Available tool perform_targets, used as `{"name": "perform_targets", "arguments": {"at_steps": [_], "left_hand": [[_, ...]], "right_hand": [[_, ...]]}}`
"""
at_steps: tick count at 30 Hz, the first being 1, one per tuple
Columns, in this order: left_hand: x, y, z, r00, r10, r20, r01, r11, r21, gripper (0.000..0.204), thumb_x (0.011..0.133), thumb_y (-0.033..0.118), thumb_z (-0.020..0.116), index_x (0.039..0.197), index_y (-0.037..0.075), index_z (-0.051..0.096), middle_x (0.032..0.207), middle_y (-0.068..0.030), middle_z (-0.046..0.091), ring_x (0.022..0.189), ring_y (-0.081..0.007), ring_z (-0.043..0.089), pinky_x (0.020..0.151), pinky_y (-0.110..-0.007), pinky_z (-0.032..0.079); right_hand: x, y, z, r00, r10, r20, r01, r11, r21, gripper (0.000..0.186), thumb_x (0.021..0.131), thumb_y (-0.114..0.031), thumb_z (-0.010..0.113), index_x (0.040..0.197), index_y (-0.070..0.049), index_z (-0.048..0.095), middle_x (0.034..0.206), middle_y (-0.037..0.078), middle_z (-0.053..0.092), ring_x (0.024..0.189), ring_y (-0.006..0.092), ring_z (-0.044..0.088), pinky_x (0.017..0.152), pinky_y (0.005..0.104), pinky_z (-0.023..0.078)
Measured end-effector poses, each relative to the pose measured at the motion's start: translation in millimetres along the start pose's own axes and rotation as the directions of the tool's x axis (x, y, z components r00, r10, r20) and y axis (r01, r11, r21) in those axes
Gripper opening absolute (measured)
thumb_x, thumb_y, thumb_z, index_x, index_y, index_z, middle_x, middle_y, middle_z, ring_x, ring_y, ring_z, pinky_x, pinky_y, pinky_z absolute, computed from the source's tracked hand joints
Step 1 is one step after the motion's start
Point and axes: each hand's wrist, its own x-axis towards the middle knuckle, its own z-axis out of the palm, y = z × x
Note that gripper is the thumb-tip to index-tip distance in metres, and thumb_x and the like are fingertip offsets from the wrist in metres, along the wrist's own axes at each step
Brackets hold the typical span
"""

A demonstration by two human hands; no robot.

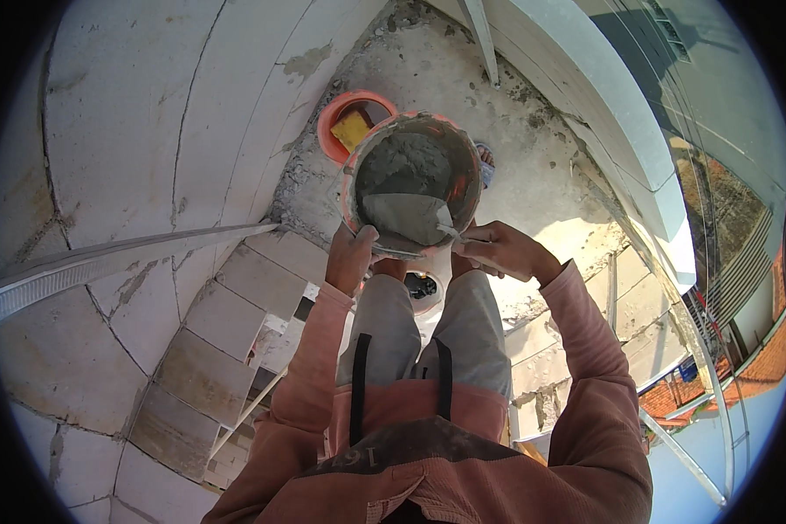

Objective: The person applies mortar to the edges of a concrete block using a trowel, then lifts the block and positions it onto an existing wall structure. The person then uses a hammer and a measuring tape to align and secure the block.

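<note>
A mortar-smeared orange bucket (470, 166) is held up in front of my legs, with wet grey mortar (406, 162) inside. My left hand (351, 255) grips its near left rim, thumb over the edge. At the near right side, my right hand (506, 251) is closed round the handle of a trowel (406, 216). The trowel's broad blade is coated in grey and lies inside the bucket, over the near part of the mortar. Some fingers of both hands are hidden behind the bucket and the handle.
Just beyond the bucket, an orange basin (330, 131) holds a yellow sponge-like block (351, 129). Block walls (192, 105) rise on the left, and a low wall (603, 105) curves along the right. A metal bar (131, 260) juts in from the left. The concrete floor (533, 131) carries crumbs of debris.
</note>
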Motion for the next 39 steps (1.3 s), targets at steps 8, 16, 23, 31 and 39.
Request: {"name": "perform_targets", "arguments": {"at_steps": [8,16,23,31,39], "left_hand": [[3,3,0,0.995,-0.09,0.048,0.095,0.99,-0.101,0.018,0.091,0.01,0.06,0.106,0.001,0.06,0.101,-0.0096,0.064,0.09,-0.0192,0.068,0.077,-0.039,0.064],[27,0,-17,0.996,-0.085,-0.008,0.082,0.978,-0.192,0.025,0.093,0.007,0.057,0.116,-0.001,0.055,0.104,-0.0124,0.065,0.09,-0.0234,0.071,0.076,-0.038,0.065],[28,20,-12,0.997,0.002,0.08,0.014,0.98,-0.199,0.03,0.091,0.006,0.057,0.121,0.001,0.055,0.108,-0.0123,0.066,0.095,-0.0238,0.071,0.079,-0.039,0.065],[5,5,1,0.999,-0.017,-0.037,0.01,0.981,-0.193,0.021,0.09,0.012,0.058,0.107,0.0,0.059,0.098,-0.0092,0.066,0.084,-0.0187,0.069,0.071,-0.033,0.064],[-20,-13,43,0.988,-0.115,-0.104,0.073,0.938,-0.339,0.012,0.089,0.007,0.06,0.1,0.003,0.061,0.092,-0.0073,0.067,0.082,-0.0191,0.071,0.072,-0.035,0.065]], "right_hand": [[-8,40,-4,0.986,-0.165,-0.036,0.143,0.705,0.694,0.035,0.1,-0.028,0.059,0.114,0.003,0.066,0.072,0.003,0.059,0.053,0.0098,0.053,0.049,0.0262,0.043],[7,25,3,0.974,-0.102,-0.203,0.171,0.918,0.358,0.032,0.096,-0.032,0.061,0.099,-0.002,0.07,0.071,0.001,0.059,0.056,0.0093,0.054,0.05,0.0252,0.043],[-32,7,-6,0.96,-0.105,-0.258,0.222,0.849,0.48,0.035,0.099,-0.028,0.053,0.114,0.001,0.066,0.073,0.004,0.058,0.055,0.0107,0.053,0.049,0.0255,0.042],[-39,-46,-129,0.648,-0.233,-0.725,0.382,0.923,0.045,0.041,0.101,-0.031,0.046,0.112,0.001,0.067,0.077,0.008,0.059,0.056,0.0125,0.056,0.052,0.0279,0.047],[82,-205,-253,0.444,-0.667,-0.599,-0.172,0.592,-0.787,0.034,0.098,-0.03,0.055,0.11,-0.003,0.07,0.114,0.019,0.068,0.101,0.0397,0.069,0.087,0.0484,0.056]]}}
